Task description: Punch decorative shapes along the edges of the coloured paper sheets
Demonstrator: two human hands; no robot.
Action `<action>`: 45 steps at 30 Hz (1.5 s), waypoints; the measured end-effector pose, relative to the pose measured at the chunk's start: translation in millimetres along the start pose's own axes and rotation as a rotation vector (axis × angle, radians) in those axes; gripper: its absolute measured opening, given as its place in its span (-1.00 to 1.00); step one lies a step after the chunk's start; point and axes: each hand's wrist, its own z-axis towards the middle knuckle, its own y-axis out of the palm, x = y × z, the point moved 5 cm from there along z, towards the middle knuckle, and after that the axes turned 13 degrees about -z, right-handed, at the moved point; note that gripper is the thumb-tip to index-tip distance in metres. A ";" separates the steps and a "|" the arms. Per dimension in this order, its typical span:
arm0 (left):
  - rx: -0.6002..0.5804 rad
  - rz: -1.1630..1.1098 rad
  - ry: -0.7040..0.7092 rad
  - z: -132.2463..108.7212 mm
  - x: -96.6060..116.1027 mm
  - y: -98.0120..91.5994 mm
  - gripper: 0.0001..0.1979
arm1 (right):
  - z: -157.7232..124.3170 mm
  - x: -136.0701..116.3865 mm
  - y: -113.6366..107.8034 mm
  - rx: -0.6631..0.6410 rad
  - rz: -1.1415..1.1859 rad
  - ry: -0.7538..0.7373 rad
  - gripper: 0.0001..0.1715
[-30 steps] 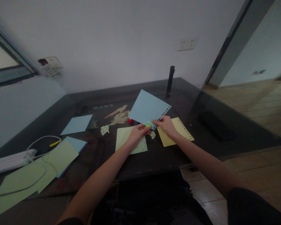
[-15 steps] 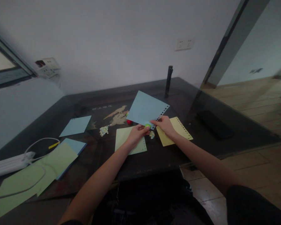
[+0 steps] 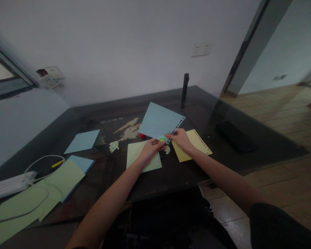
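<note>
My left hand (image 3: 150, 150) is closed around a small green hole punch (image 3: 162, 140), set at the lower corner of a light blue sheet of paper (image 3: 160, 121). The fingers partly cover the punch. My right hand (image 3: 180, 137) pinches the same sheet along its right edge, where a row of small cut-out holes runs. The sheet is tilted above the table. Beneath my left hand lies a pale green sheet (image 3: 134, 154) with holes on one edge. A yellow sheet (image 3: 182, 155), also holed, lies under my right wrist. Small paper cut-outs (image 3: 167, 149) are scattered between them.
A pile of cut-outs (image 3: 114, 146) and a red object (image 3: 142, 136) sit on the dark table (image 3: 109, 186). More blue paper (image 3: 83, 141), green sheets (image 3: 67, 176) and a white power strip (image 3: 10, 186) are leftward. A black upright object (image 3: 185, 90) stands behind; a dark flat object (image 3: 234, 137) lies right.
The view has shifted very slightly. Both hands keep the same hold on the blue sheet and the green hole punch, with hardly any visible movement.
</note>
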 end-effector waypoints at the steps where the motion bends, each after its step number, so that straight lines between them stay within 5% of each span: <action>1: 0.000 0.001 0.001 -0.1 0.3 0.2 -0.64 | 0.3 0.7 0.1 -0.001 -0.003 -0.001 -0.67; 45: -0.001 0.034 0.027 -2.4 5.1 2.1 -0.68 | -3.1 -3.1 0.4 -0.009 -0.005 0.025 -0.67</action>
